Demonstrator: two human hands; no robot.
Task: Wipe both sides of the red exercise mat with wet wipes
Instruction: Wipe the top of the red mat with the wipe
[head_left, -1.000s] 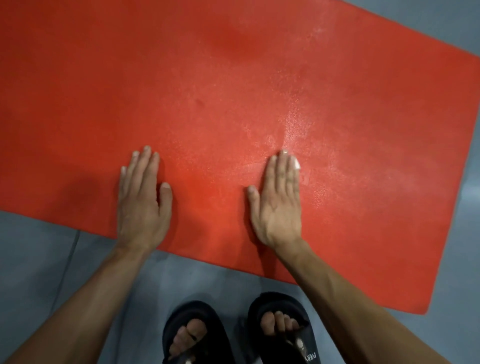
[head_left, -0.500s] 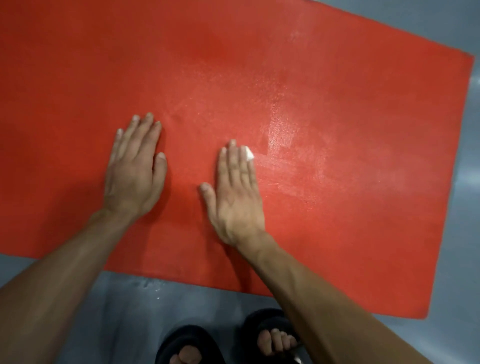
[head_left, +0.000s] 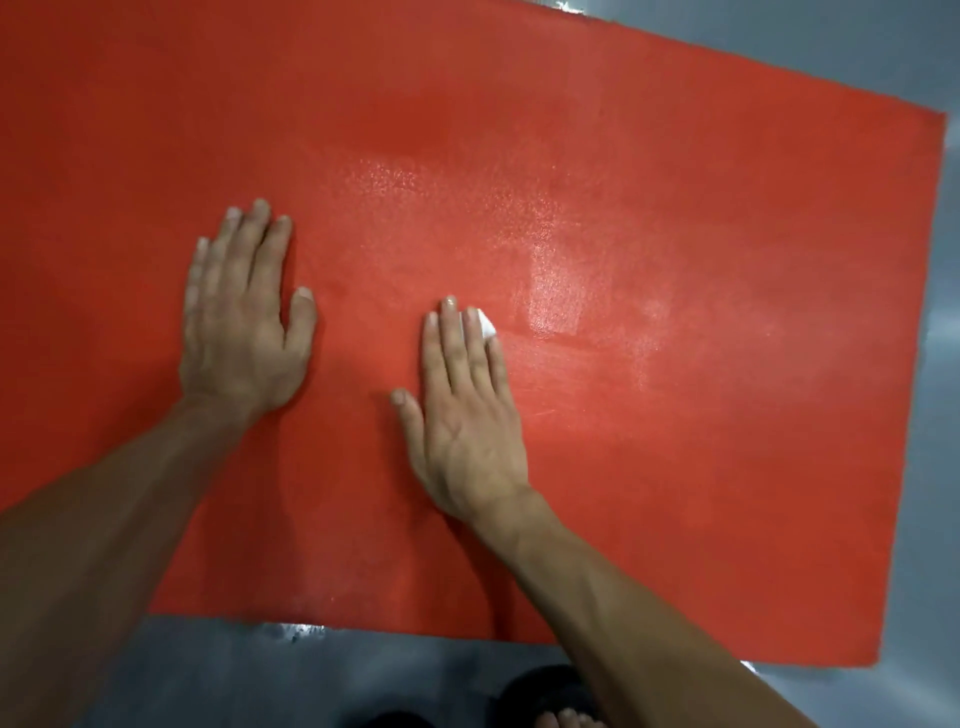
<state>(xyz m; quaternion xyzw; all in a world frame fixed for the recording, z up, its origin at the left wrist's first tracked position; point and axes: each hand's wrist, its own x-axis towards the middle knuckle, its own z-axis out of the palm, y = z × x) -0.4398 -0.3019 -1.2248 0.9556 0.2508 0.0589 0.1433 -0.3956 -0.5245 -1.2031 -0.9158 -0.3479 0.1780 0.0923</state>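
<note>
The red exercise mat (head_left: 675, 467) lies flat on the grey floor and fills most of the view. My left hand (head_left: 241, 322) rests flat on the mat with straight fingers. My right hand (head_left: 467, 410) lies flat a little to its right and presses a white wet wipe (head_left: 487, 326) onto the mat. Only a small corner of the wipe shows beside my fingertips; the rest is hidden under the hand. A wet, glossy patch (head_left: 550, 291) shines on the mat right of my right hand.
Grey floor (head_left: 208, 680) borders the mat at the near edge and on the right side (head_left: 935, 415). My foot in a black sandal (head_left: 545, 701) stands just in front of the mat's near edge. The mat's right corner (head_left: 878, 660) is close by.
Both hands have slid farther onto the mat, away from its near edge. The right hand with the wipe has moved left, leaving a wet streak to its right.
</note>
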